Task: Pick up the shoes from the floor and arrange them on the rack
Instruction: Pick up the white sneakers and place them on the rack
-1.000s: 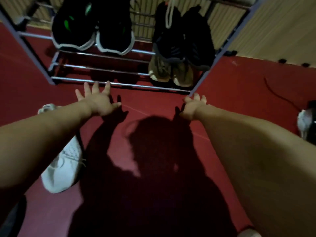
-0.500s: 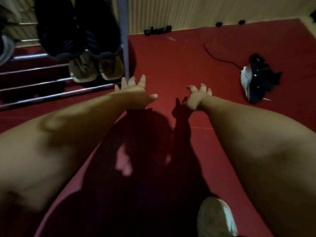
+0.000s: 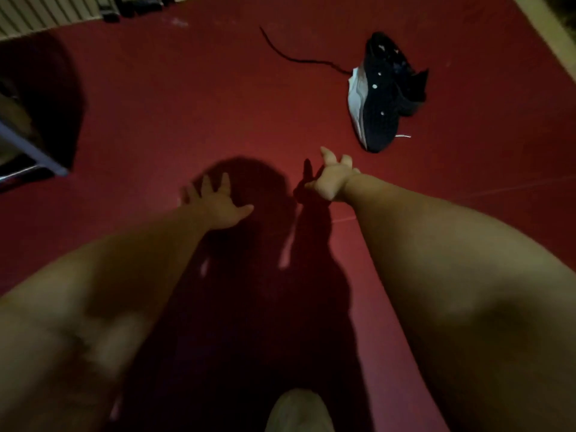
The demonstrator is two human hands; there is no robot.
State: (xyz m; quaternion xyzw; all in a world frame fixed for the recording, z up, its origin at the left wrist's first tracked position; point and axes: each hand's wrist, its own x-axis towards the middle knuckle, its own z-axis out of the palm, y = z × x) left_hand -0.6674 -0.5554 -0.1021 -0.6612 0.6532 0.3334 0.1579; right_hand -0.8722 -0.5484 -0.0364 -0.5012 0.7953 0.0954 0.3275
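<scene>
No lettering, brand or number is legible on the black shoe [image 3: 384, 98] or elsewhere.

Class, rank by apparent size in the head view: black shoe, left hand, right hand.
1. black shoe, largest, though farthest from the camera.
2. left hand, fingers spread.
3. right hand, slightly smaller; the two hands look close, so their order is unsure.

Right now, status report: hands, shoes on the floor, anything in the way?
Left hand open, empty. Right hand open, empty, short of black shoe on floor. Nothing between; black cord lies beyond it.
</scene>
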